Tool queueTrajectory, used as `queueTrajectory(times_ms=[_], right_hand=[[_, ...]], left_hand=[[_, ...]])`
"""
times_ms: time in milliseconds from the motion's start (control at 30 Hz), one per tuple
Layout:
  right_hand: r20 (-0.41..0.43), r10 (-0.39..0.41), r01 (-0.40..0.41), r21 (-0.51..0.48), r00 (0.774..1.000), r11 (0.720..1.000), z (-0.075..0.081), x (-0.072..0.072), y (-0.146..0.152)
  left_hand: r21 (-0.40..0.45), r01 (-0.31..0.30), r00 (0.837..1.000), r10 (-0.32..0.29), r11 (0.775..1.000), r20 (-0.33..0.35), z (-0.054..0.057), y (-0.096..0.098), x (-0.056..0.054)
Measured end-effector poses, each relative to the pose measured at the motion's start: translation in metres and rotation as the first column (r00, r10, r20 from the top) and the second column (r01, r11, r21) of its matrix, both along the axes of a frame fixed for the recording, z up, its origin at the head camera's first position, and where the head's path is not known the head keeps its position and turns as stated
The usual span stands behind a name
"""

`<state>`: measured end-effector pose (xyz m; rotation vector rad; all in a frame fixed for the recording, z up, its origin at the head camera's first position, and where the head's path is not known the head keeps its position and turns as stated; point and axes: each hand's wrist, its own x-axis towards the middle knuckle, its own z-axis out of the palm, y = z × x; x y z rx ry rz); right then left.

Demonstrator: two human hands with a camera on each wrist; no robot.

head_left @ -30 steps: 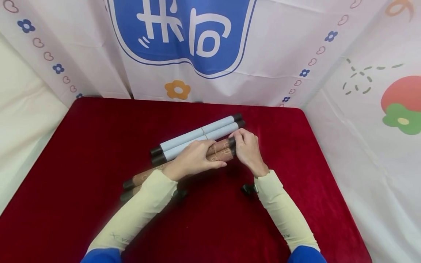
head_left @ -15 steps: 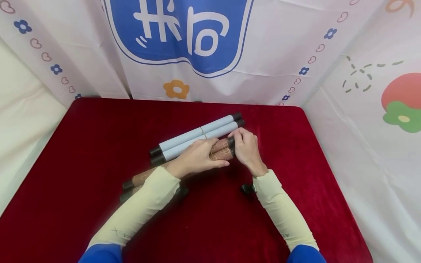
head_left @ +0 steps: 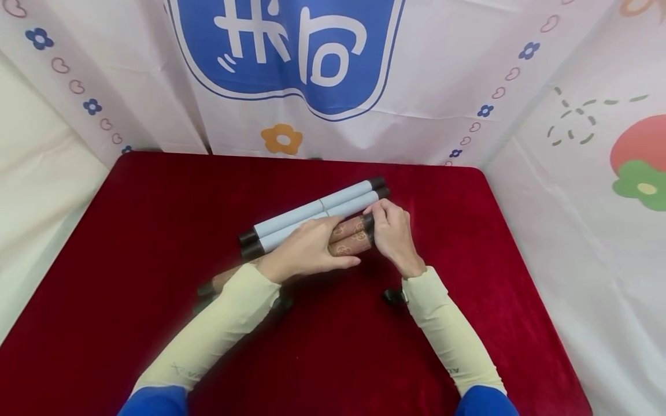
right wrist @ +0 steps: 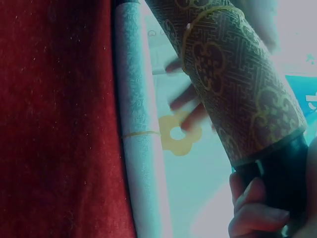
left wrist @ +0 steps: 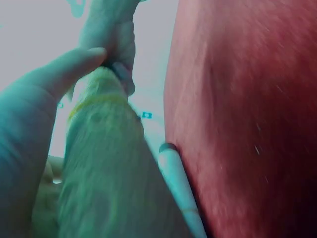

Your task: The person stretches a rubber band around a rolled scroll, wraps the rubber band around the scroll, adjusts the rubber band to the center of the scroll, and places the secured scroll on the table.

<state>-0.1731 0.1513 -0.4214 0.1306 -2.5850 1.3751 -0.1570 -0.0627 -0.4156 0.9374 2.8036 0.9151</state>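
Observation:
A pair of brown patterned scrolls (head_left: 352, 238) with dark end caps is held at a slant above the table. My left hand (head_left: 307, 247) grips them along their right half, thumb on the near side; its palm and sleeve hide much of their length. At the right end, my right hand (head_left: 393, 236) pinches the dark end cap (right wrist: 277, 173). A thin yellowish band (right wrist: 185, 42) loops round the brown scrolls, seen in the right wrist view. Just behind lie two light blue scrolls (head_left: 288, 224), side by side and banded at the middle.
A red velvet cloth (head_left: 333, 352) covers the table. White printed curtains (head_left: 426, 86) stand behind and at both sides. Small dark wrist devices (head_left: 392, 297) show beside the sleeves.
The band on the brown scrolls has slid left toward my left hand and hardly shows now in the head view. Both hands stay nearly in place.

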Motion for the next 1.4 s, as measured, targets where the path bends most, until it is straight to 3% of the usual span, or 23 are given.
queueTrajectory(times_ms=[200,533,700,867,1100,1200,1400], right_hand=[[-0.011,0.025,-0.025,0.026,1.0,0.999,0.001,0.002,-0.002],[-0.022,-0.023,0.023,0.023,0.999,0.999,0.0,0.0,0.016],[-0.022,-0.025,0.025,0.01,0.999,1.0,-0.001,0.002,0.015],[-0.013,-0.026,0.026,0.016,1.0,1.0,-0.002,0.004,0.016],[-0.049,-0.076,0.078,0.039,0.996,0.996,-0.003,0.0,0.029],[-0.038,-0.07,0.071,0.032,0.997,0.997,-0.003,-0.001,0.031],[-0.026,-0.064,0.065,0.021,0.998,0.998,-0.005,0.002,0.029]], left_hand=[[-0.009,-0.019,1.0,0.02,1.0,0.019,-0.001,0.004,0.003],[-0.031,-0.048,0.995,0.05,0.998,0.086,-0.01,-0.026,0.015],[-0.014,-0.026,0.999,0.027,1.0,0.046,-0.005,-0.013,0.011],[0.006,-0.013,0.999,0.013,1.0,0.036,-0.008,-0.004,0.009],[-0.055,-0.071,0.991,0.077,0.996,0.105,-0.015,-0.03,0.017],[-0.072,-0.07,0.993,0.076,0.995,0.086,-0.014,-0.031,0.018],[-0.025,-0.023,1.0,0.024,0.999,0.019,-0.015,-0.017,0.015]])
